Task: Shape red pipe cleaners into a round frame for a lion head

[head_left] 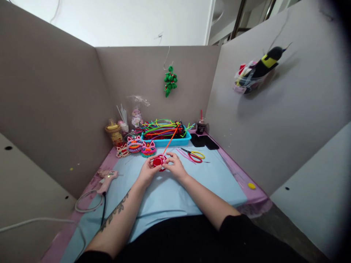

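My left hand (pixel 147 171) grips the left side of a small round red pipe-cleaner piece (pixel 158 161). At its right edge, the thumb and fingers of my right hand (pixel 176 167) are closed on the piece. A long orange pipe cleaner (pixel 170 141) rises from between my hands and leans up to the right. Some pink shows at the piece's rim, partly hidden by my fingers. Just beyond my left hand stand several finished animal-face figures, among them a pink-eared one (pixel 148 149). Scissors (pixel 195 155) with red and yellow handles lie right of my hands.
A blue tray (pixel 166 143) of many-coloured pipe cleaners stands at the back. A pink glue gun (pixel 108 181) with its cord lies left. Dark phone-like slabs (pixel 210 143), a drink cup (pixel 201 126) and a yellow disc (pixel 251 186) are right. Grey partitions (pixel 153 80) enclose the table.
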{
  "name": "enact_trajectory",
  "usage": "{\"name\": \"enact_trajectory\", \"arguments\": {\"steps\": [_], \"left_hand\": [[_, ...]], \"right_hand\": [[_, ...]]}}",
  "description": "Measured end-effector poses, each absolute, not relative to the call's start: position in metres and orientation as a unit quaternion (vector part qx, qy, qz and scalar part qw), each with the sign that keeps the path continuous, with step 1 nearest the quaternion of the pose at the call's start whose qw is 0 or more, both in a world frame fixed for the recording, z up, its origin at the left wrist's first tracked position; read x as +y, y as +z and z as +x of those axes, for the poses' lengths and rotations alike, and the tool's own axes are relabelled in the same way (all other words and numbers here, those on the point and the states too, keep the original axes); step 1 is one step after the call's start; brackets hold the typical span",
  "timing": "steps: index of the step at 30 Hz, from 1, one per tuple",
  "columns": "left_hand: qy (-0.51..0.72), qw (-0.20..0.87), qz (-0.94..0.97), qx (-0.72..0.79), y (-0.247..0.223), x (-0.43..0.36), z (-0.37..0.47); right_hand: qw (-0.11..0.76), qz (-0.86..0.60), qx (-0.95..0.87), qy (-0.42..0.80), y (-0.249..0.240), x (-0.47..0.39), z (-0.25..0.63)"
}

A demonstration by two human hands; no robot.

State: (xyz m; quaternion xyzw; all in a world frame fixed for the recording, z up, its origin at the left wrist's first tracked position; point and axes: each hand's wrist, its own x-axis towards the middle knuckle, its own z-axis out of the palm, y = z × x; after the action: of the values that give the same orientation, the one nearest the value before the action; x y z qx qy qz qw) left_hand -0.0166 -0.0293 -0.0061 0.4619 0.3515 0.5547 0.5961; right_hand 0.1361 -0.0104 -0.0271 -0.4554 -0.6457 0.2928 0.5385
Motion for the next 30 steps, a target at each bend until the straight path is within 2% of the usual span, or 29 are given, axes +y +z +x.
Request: {"name": "enact_trajectory", "arguments": {"steps": [4, 7, 11, 16, 23, 30], "left_hand": [[0.543, 0.556, 0.519, 0.356, -0.007, -0.029, -0.017], [0.536, 0.539, 0.538, 0.363, -0.006, -0.030, -0.018], [0.526, 0.592, 0.506, 0.342, -0.002, -0.032, -0.019], [0.501, 0.674, 0.447, 0.308, 0.001, -0.034, -0.021], [0.547, 0.602, 0.458, 0.358, -0.005, -0.031, -0.017], [0.542, 0.597, 0.464, 0.367, -0.006, -0.031, -0.018]], "right_hand": [[0.528, -0.418, -0.597, 0.436, -0.033, -0.006, 0.137], [0.534, -0.406, -0.550, 0.497, -0.030, -0.007, 0.135], [0.553, -0.394, -0.500, 0.538, -0.022, -0.010, 0.136], [0.571, -0.394, -0.480, 0.537, -0.017, -0.012, 0.138], [0.559, -0.397, -0.508, 0.521, -0.017, -0.014, 0.136], [0.551, -0.419, -0.573, 0.438, -0.024, -0.012, 0.137]]}}
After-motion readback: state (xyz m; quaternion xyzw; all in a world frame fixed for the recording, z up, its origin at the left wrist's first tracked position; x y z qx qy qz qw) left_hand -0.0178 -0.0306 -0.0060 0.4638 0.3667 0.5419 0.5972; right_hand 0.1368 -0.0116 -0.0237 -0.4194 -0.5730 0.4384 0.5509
